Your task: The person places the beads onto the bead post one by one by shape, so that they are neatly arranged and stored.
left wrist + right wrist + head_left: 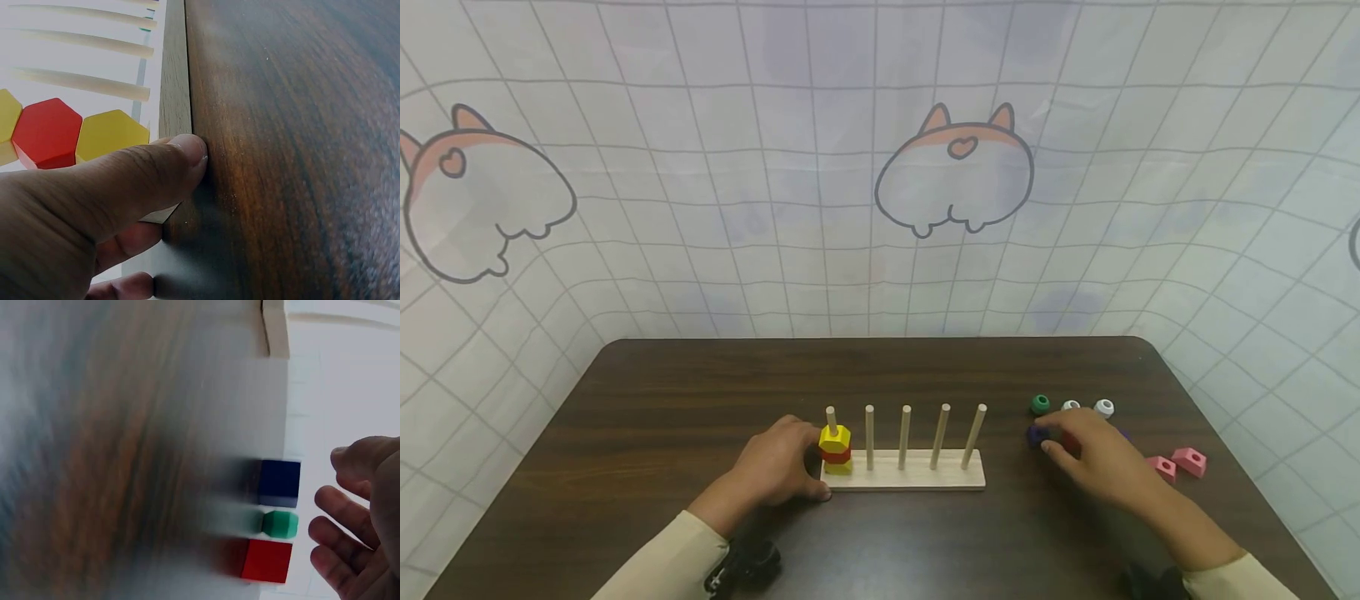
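Note:
A pale wooden peg stand [901, 477] with several upright pegs lies across the table. Its leftmost peg carries a yellow hexagonal bead [835, 439], a red one [49, 132] and another yellow one below. My left hand [777, 464] grips the stand's left end; in the left wrist view its thumb presses the front edge, with fingers curled around the end. Over on the right, my right hand [1101, 454] hovers above loose beads, fingers spread and relaxed with nothing between them. Closest to it are a dark blue block [279, 483], a green bead [280, 524] and a red block [267, 561].
Two white beads [1104, 407] lie behind the right hand, and two pink blocks [1190, 461] to its right. The dark wood table [700, 375] ends at a white grid-patterned curtain [820, 275].

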The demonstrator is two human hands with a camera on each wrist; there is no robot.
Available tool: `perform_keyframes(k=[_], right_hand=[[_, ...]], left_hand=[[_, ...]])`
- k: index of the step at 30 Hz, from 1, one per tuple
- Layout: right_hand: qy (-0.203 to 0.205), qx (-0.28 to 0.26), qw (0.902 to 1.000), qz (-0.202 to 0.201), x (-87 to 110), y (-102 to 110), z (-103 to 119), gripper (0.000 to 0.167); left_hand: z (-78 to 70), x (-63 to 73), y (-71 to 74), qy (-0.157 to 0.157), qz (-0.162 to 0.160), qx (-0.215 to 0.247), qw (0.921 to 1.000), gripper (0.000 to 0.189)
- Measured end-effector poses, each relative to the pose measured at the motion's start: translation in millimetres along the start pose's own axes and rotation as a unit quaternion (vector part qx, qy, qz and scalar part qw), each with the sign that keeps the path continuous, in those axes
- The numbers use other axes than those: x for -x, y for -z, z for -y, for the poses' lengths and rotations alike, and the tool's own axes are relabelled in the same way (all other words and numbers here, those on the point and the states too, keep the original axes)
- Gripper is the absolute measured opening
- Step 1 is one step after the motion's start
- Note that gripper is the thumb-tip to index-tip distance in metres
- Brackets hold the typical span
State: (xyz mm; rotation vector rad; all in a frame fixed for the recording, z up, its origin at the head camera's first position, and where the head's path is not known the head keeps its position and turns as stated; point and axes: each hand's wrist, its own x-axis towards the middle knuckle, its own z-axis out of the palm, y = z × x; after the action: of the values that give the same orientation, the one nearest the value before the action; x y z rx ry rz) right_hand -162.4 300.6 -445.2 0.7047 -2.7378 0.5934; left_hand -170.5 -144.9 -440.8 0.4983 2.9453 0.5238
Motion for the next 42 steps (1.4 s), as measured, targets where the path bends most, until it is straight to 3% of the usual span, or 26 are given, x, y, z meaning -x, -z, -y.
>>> perform_keyframes(k=[6,12,21,26,42], right_hand=[[0.011,0.014,0.9996,0.021,-6.1,-2.8,-12.2,0.032],[-0.012,0.026,0.9979,0.058,-9.2,-5.3,-16.9,0.03],[-0.014,0.033,0.9977,0.057,-14.1,-4.9,-17.3,0.027],[-0.033,0.019,0.9979,0.053,-18.7,5.2,-7.0,0.028],[0.003,-0.028,0.9995,0.014,-41.7,38.7,39.3,0.03]], left_hand=[[0.5,-1.9,-1.5,-0.001,0.001,0.001,1.0,0.056],[0.4,-2.9,-2.3,-0.003,0.005,-0.004,1.0,0.058],[-0.5,-1.1,-1.6,0.0,0.007,-0.003,1.0,0.059],[-0.6,-1.0,-1.4,-0.002,0.007,-0.002,1.0,0.058],[-0.5,0.0,2.3,0.001,0.01,-0.005,0.9999,0.057]])
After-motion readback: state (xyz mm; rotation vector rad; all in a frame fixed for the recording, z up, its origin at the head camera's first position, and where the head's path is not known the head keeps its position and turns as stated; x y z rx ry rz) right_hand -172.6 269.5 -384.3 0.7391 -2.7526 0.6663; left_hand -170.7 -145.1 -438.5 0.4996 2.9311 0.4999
